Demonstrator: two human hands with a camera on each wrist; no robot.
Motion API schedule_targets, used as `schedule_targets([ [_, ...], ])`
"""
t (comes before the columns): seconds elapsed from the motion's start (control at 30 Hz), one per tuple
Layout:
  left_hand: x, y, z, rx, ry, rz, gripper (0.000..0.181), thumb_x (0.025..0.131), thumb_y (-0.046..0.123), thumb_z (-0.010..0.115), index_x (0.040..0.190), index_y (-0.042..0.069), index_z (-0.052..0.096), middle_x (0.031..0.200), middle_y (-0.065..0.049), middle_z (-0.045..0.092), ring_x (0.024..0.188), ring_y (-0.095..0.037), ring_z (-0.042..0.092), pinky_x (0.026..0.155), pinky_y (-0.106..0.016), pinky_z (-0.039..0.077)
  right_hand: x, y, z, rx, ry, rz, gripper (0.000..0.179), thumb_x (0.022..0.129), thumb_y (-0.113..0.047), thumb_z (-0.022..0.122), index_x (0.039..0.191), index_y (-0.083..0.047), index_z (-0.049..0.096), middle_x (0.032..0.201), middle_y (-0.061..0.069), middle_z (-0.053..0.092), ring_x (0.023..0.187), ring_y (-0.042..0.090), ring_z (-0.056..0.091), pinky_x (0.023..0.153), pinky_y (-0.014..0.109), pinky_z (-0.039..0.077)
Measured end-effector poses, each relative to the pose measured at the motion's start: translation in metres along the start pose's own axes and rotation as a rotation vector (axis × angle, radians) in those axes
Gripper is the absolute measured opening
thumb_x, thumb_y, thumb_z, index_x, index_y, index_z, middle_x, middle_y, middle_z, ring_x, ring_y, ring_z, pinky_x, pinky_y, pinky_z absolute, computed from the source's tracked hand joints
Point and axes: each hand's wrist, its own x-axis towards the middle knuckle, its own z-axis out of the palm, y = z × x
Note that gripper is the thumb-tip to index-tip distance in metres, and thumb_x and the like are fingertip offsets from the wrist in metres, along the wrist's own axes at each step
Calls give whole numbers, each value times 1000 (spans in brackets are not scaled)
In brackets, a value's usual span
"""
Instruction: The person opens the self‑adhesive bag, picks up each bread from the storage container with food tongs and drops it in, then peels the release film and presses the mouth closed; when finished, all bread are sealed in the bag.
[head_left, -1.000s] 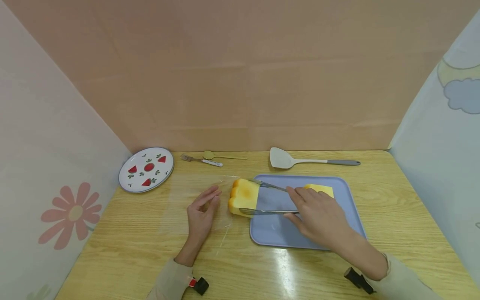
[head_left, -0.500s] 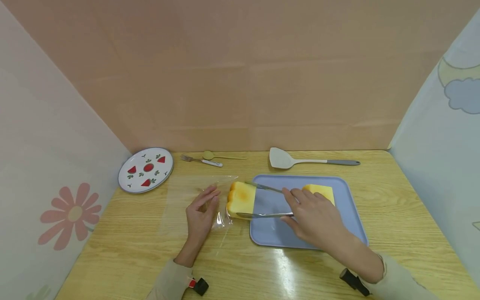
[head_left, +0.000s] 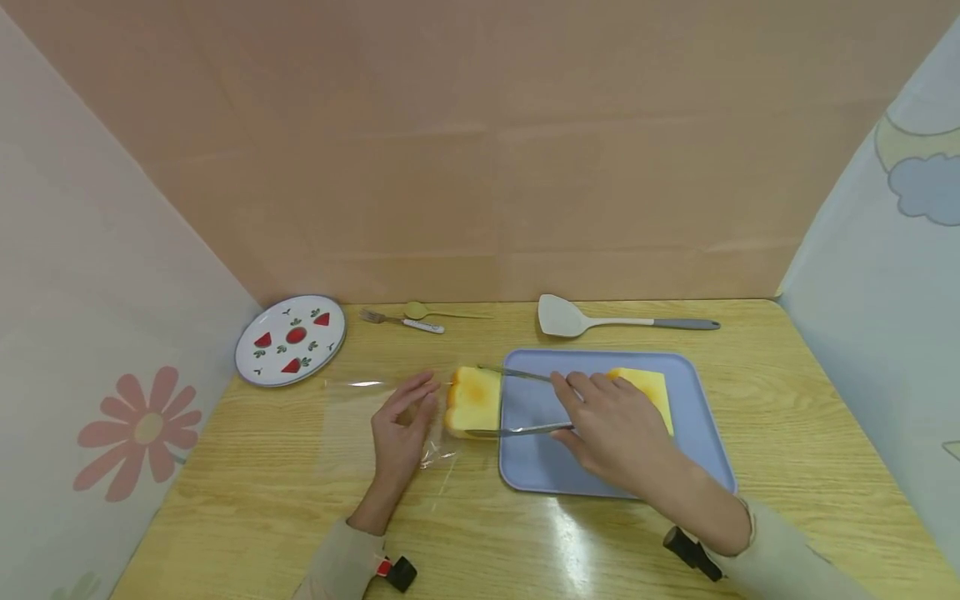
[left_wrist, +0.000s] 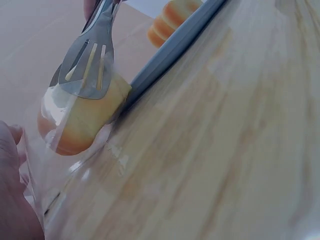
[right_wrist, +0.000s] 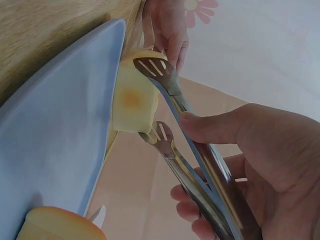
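Observation:
My right hand [head_left: 618,425] grips metal slotted tongs [right_wrist: 172,97], whose two heads sit on opposite sides of a thick slice of toast bread [head_left: 477,402]. The slice points its browned, bumpy end toward my left hand [head_left: 402,433]. That hand pinches a clear plastic bag [head_left: 348,433], which lies flat on the table to the left. In the left wrist view, clear film [left_wrist: 55,125] covers the browned end of the bread and part of a tong head. The slice's other end is at the left edge of a blue tray [head_left: 555,471].
A second piece of bread [head_left: 651,385] rests on the tray, partly behind my right hand. Along the back lie a white spatula [head_left: 564,317], a fork [head_left: 405,322] and a yellow spoon [head_left: 450,314]. A watermelon-patterned plate [head_left: 262,358] stands at the back left.
The tongs and bread have moved left, off the tray and toward the left hand, with the right hand following. The bag's film has shifted around the bread; the left hand has hardly moved.

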Motion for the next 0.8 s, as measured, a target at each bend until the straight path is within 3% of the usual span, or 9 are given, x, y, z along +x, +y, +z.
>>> schedule_targets([
  [0.23,0,2,1,27,21,-22,15,101,-7,76,114,-6,83,134,-21,77,138,-37,66,125,-24,41,2,-3,3,6,-8,-11,72,84,-44,98,135,0,74,114,11,78,87,27,71,76,39,63],
  [0.33,0,1,0,19,33,-30,16,101,-7,76,116,-6,82,134,-20,77,139,-33,67,127,-24,39,2,-3,4,4,-5,-9,72,84,-44,98,135,-1,74,115,10,78,87,27,71,77,39,63],
  [0.6,0,1,1,-37,57,-35,16,102,-7,75,116,-5,81,130,-25,77,131,-12,70,119,-24,48,3,-3,8,5,10,-18,72,82,-44,100,134,-1,75,113,10,78,84,26,71,73,37,62],
  [0.8,1,1,2,-14,2,-7,14,101,-8,76,113,-4,82,128,-25,78,130,-20,72,131,-44,37,5,-3,10,24,23,-18,74,81,-43,100,137,-3,74,118,9,78,88,26,71,73,37,61],
])
